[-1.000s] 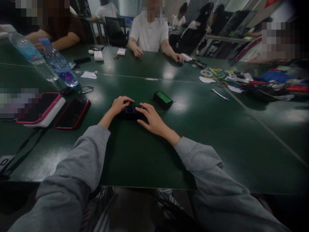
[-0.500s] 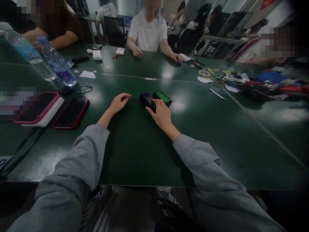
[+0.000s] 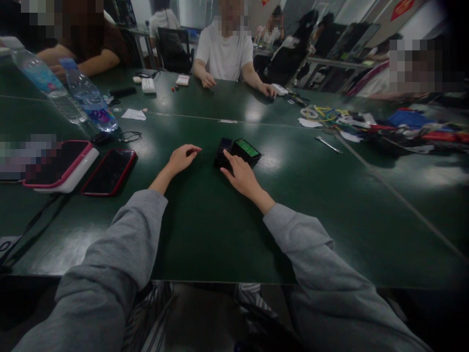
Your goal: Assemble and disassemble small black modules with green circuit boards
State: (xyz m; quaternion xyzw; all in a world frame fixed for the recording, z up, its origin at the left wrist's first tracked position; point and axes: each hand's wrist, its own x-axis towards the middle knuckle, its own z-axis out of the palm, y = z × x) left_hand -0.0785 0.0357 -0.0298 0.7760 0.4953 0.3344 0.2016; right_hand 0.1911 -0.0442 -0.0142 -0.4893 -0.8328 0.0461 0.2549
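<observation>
A small black box-like piece (image 3: pixel 224 144) sits on the green table, ahead of my right hand (image 3: pixel 240 175). The index finger reaches out onto its near part, and the thumb is held apart below it. Part of the piece is hidden by the fingers. Close against its right side is a black case (image 3: pixel 251 155) with a green panel (image 3: pixel 246 146) on top, possibly a circuit board or screen. My left hand (image 3: pixel 182 159) hovers or rests to the left of the piece, its fingers loosely bent, the thumb apart and nothing held.
Phones with red edges, one a flat phone (image 3: pixel 110 172), lie at the left, near water bottles (image 3: pixel 93 105). A wrench (image 3: pixel 329 144) is to the right, before a pile of cables (image 3: pixel 351 120). Across the table (image 3: pixel 220 234) sits a person in a white shirt (image 3: pixel 224 54).
The black piece has turned a little and now points more straight away from me. My right fingers have loosened from around it, with the index stretched out. My left hand has hardly moved.
</observation>
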